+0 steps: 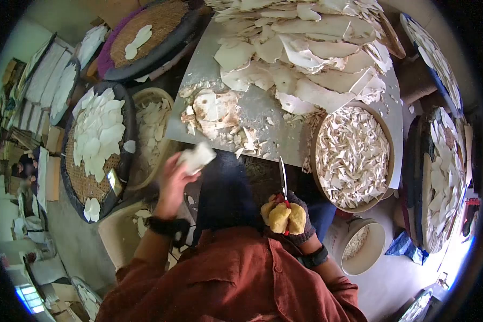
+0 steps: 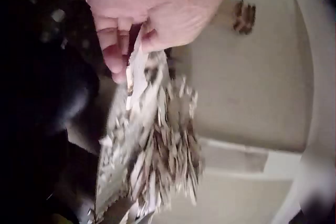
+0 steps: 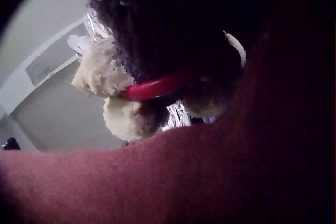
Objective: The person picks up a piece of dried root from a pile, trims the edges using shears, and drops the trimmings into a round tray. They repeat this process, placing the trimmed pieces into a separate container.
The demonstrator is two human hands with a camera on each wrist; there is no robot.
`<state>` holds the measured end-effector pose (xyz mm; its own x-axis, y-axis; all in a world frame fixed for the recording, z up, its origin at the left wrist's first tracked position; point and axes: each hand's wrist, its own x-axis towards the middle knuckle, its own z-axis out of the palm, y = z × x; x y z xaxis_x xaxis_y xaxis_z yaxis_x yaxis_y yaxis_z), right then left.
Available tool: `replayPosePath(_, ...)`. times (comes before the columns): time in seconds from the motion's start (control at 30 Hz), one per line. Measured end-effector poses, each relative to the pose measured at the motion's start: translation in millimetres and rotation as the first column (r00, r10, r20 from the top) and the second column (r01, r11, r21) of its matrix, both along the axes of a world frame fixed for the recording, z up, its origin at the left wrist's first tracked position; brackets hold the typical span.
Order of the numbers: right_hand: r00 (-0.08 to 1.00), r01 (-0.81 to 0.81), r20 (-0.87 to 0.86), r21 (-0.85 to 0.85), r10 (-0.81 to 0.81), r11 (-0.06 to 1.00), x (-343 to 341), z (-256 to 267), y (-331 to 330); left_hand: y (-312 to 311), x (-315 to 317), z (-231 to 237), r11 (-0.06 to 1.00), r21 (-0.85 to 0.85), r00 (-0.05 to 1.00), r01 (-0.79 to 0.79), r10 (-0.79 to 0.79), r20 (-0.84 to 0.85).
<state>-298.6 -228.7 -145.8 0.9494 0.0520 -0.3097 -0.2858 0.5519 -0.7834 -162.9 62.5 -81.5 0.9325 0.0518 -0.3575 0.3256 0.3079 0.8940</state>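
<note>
My left hand (image 1: pixel 173 188) pinches a pale flat piece (image 1: pixel 197 158), blurred, just off the table's front edge. In the left wrist view the left hand (image 2: pixel 157 11) has thumb and fingers on the white piece (image 2: pixel 137 74). My right hand, in a dark glove (image 1: pixel 304 222), grips a tool with red handles, yellow padding (image 1: pixel 279 217) and a metal blade (image 1: pixel 283 174) pointing toward the table. The right wrist view shows the red handle (image 3: pixel 157 87) and pale padding (image 3: pixel 105 69) against the dark glove (image 3: pixel 168 35); the fingers are mostly in shadow.
A metal table (image 1: pixel 268 121) carries stacked pale sheets (image 1: pixel 327 59) and scraps (image 1: pixel 214 110). A round tray of strips (image 1: pixel 389 155) sits at its right corner, above a white bucket (image 1: pixel 378 247). Trays with pale pieces (image 1: pixel 99 129) stand left, others right.
</note>
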Motion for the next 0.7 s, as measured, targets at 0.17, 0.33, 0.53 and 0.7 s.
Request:
replayPosePath(0.17,0.991,-0.005,-0.127,0.252,0.038,0.968,3,-1,5,153,-115,-40,0.273,0.958,0.968,0.088,-0.251,-0.017)
replayPosePath(0.33,0.906,0.182,-0.399,0.671,0.143,0.719,2,-40,3,181,-144,-79,0.669,-0.194,0.686,-0.717,0.628,-0.369)
replayPosePath(0.53,0.886,0.227,-0.438,0.691,0.149,0.686,-1,-41,3,-8,41,45,0.991,0.129,0.982,-0.022,-0.003,0.188)
replayPosePath(0.7,0.914,0.172,-0.394,0.586,0.093,0.792,-6,-29,-6,-146,136,118,0.927,0.236,0.770,0.291,-0.373,0.518)
